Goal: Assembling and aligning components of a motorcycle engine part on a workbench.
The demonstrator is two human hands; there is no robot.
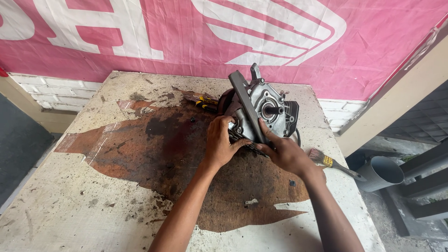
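A small grey metal engine (268, 109) stands tipped on its side on the worn wooden tabletop (93, 186), its shaft pointing toward me. My left hand (219, 144) grips the engine's lower left side, fingers curled over the edge. My right hand (282, 151) holds the lower right of the casing, thumb pressed against the flat cover. Both hands steady it near the table's far middle.
A paintbrush (329, 162) lies at the table's right edge. Tools with yellow-and-black handles (203, 101) lie behind the engine. A grey pipe (385, 172) sits on the floor to the right. A pink banner (186, 37) hangs on the wall behind.
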